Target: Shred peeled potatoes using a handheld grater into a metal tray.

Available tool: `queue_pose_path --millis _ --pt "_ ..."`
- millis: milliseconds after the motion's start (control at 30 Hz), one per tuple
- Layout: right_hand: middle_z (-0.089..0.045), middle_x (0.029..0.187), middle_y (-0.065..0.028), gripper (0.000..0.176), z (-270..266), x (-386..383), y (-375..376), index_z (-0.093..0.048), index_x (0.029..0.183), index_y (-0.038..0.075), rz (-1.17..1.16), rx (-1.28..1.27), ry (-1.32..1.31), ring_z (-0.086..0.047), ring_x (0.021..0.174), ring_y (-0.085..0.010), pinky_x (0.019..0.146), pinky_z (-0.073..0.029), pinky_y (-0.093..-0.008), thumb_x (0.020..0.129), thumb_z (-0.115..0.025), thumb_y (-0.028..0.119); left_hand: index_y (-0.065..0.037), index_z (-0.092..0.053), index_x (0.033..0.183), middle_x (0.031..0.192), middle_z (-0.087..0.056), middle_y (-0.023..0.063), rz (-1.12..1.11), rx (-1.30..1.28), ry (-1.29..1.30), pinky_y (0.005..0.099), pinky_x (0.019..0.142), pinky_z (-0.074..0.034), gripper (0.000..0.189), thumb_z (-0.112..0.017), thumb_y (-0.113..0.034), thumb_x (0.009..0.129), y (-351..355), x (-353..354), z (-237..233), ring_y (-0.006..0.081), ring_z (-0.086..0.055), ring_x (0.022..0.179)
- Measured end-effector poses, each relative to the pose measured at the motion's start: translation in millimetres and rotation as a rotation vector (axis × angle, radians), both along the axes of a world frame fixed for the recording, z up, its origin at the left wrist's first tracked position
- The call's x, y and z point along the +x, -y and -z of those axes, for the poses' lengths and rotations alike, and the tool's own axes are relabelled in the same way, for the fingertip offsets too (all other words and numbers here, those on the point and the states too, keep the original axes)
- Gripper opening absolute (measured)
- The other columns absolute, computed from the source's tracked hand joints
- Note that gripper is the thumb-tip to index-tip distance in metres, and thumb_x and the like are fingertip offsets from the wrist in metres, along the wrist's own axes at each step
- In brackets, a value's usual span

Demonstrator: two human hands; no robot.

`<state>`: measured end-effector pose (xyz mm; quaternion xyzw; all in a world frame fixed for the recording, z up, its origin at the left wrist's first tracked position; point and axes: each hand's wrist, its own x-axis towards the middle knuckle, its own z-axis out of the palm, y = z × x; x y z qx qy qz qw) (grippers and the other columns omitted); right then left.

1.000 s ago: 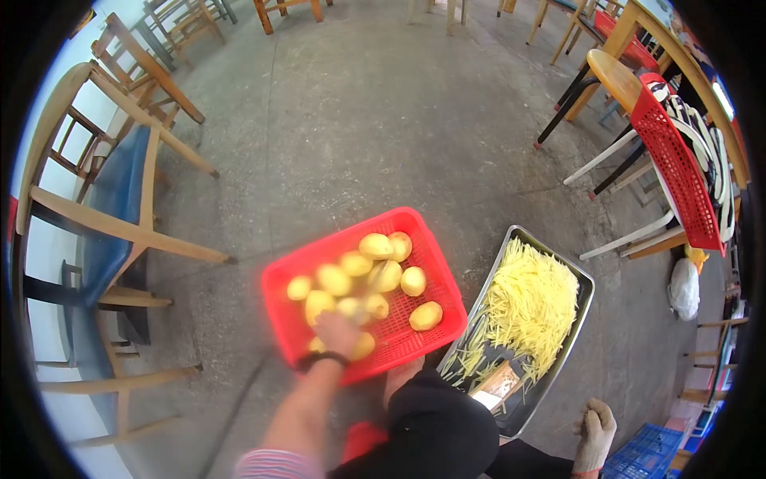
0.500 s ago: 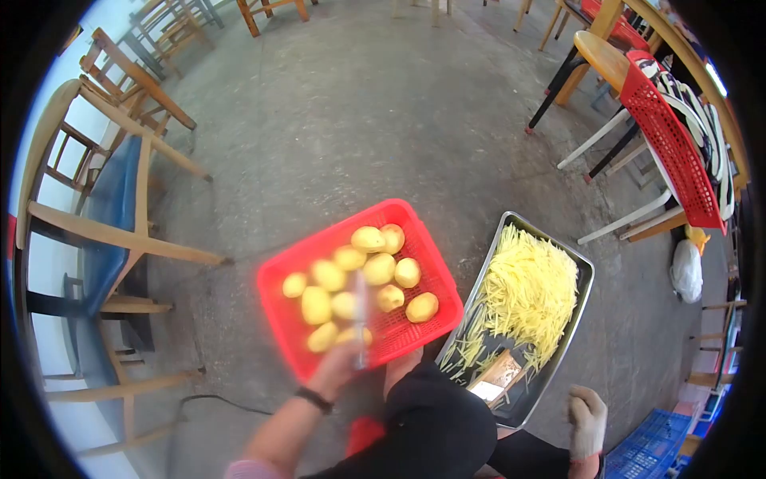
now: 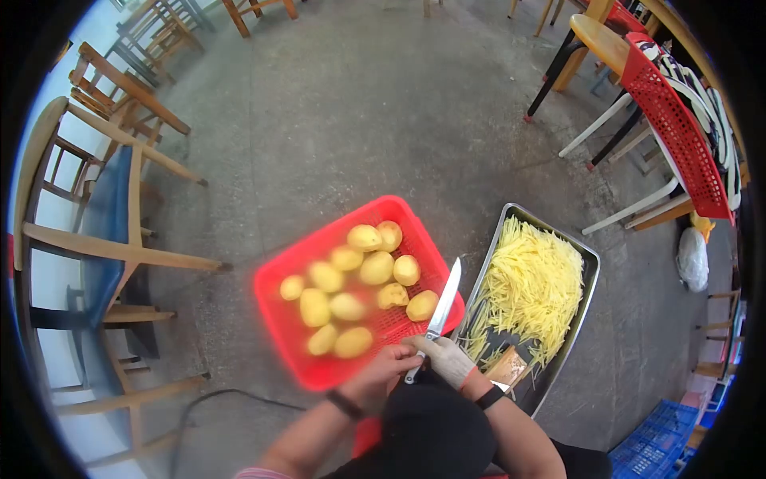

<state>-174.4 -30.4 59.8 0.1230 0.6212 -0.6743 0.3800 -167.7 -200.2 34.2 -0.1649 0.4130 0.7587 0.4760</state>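
Observation:
A knife (image 3: 445, 295) points up and away, its blade over the right edge of a red plastic basket (image 3: 271, 319). My bare left hand (image 3: 381, 370) is closed at the knife's handle. My right hand (image 3: 448, 359), in a light glove, meets it there, thumb and fingers closed round the handle's upper part. Several peeled potatoes (image 3: 377, 268) lie in the basket. To the right, a metal tray (image 3: 594, 275) holds a heap of shredded potato (image 3: 533, 279). A wooden slicer (image 3: 507, 367) rests in the tray's near end, partly hidden by my right forearm.
Wooden chairs with blue backs (image 3: 112, 215) stand at the left. A red perforated chair (image 3: 678, 136) stands at the right. A white plastic bag (image 3: 692, 259) and a blue crate (image 3: 650, 439) are on the right side. A dark cable (image 3: 239, 391) crosses the floor at lower left.
My left hand has brought the knife from over the basket rightward and back toward my knees. My gloved right hand has come in from the far right and closed on the handle.

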Motion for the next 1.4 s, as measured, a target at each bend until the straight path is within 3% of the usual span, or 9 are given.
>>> queue_pose_path --millis 67,100,167,233,700,800,967,1200,1400 --pt "-0.063 0.079 -0.0081 0.038 13.6 5.7 -0.2 -0.062 0.091 -0.005 0.099 0.165 -0.325 -0.059 0.075 -0.0179 0.069 -0.046 -0.0292 0.087 -0.054 0.031 -0.002 -0.061 0.104 0.081 -0.061 -0.0016 0.109 -0.174 -0.163 0.022 0.062 -0.047 0.026 -0.063 -0.023 0.089 10.3 -15.1 3.1 0.0069 -0.057 0.066" --pt "-0.064 0.079 -0.01 0.036 15.7 5.2 1.3 -0.061 0.089 -0.005 0.503 -0.084 0.198 -0.06 0.07 -0.0177 0.066 -0.047 -0.0294 0.088 -0.054 0.029 -0.001 -0.06 0.107 0.081 -0.061 -0.0014 0.12 -0.337 -0.289 0.0231 0.063 -0.047 0.028 -0.064 -0.022 0.088 17.4 -34.7 1.6 0.0077 -0.057 0.067" --pt "-0.064 0.078 -0.0097 0.033 12.7 5.5 -9.6 -0.061 0.088 -0.004 0.603 -0.033 0.157 -0.059 0.066 -0.0169 0.064 -0.048 -0.0293 0.088 -0.053 0.028 0.0 -0.056 0.114 0.087 -0.063 0.0012 -0.179 -0.618 -0.545 0.0257 0.072 -0.049 0.035 -0.066 -0.017 0.084 27.5 -67.4 26.3 0.011 -0.059 0.076" --pt "-0.062 0.072 -0.0076 0.029 4.1 10.8 -27.6 -0.061 0.083 -0.001 0.741 0.147 0.103 -0.054 0.055 -0.0137 0.055 -0.045 -0.0272 0.089 -0.053 0.025 -0.003 -0.047 0.126 0.119 -0.054 0.0193 -0.123 -1.334 -1.039 0.0427 0.096 -0.042 0.06 -0.072 -0.012 0.072 29.6 -122.3 26.1 0.0315 -0.051 0.112" --pt "-0.06 0.067 -0.0056 0.028 -16.2 38.6 -44.2 -0.06 0.088 0.0 0.607 0.296 0.051 -0.053 0.056 -0.0113 0.053 -0.04 -0.0251 0.089 -0.053 0.027 -0.013 -0.051 0.118 0.113 -0.046 0.018 0.118 -1.721 -1.014 0.0458 0.089 -0.045 0.056 -0.074 -0.012 0.067 35.9 -185.0 102.5 0.04 -0.05 0.103" --pt "-0.059 0.071 -0.0049 0.028 -18.5 39.9 -49.5 -0.058 0.094 0.0 0.568 0.288 0.091 -0.055 0.056 -0.0111 0.05 -0.041 -0.0245 0.089 -0.055 0.028 -0.005 -0.052 0.107 0.104 -0.053 0.0194 -0.003 -1.585 -1.13 0.045 0.084 -0.047 0.048 -0.075 -0.012 0.065 38.3 -182.6 97.5 0.0393 -0.055 0.096" --pt "-0.053 0.067 -0.0011 0.026 -36.3 31.0 -52.9 -0.057 0.09 0.002 0.476 0.32 0.136 -0.05 0.055 -0.0075 0.048 -0.04 -0.0243 0.089 -0.056 0.028 -0.003 -0.052 0.101 0.107 -0.06 0.0133 -0.332 -1.064 -0.544 0.0403 0.076 -0.053 0.035 -0.073 -0.015 0.076 56.8 -185.1 98.4 0.0282 -0.064 0.088" --pt "-0.064 0.096 -0.022 0.039 -99.3 34.8 -82.5 -0.056 0.117 0.006 0.013 0.692 -0.217 -0.062 0.088 -0.0386 0.076 -0.049 -0.0412 0.09 -0.051 0.034 -0.008 -0.049 0.12 0.116 -0.058 0.0094 -0.573 0.07 -0.187 0.0426 0.093 -0.048 0.039 -0.061 -0.026 0.088 32.7 -116.4 23.4 0.0243 -0.057 0.109" --pt "-0.062 0.082 -0.0138 0.039 -184.7 46.0 -84.6 -0.053 0.125 0.019 -0.304 0.988 -0.653 -0.063 0.074 -0.0331 0.067 -0.051 -0.0411 0.087 -0.055 0.028 -0.008 -0.047 0.125 0.121 -0.057 0.01 -0.681 0.206 -0.219 0.0431 0.095 -0.046 0.055 -0.044 -0.052 0.093 -12.8 -54.8 -69.2 0.0256 -0.056 0.11"
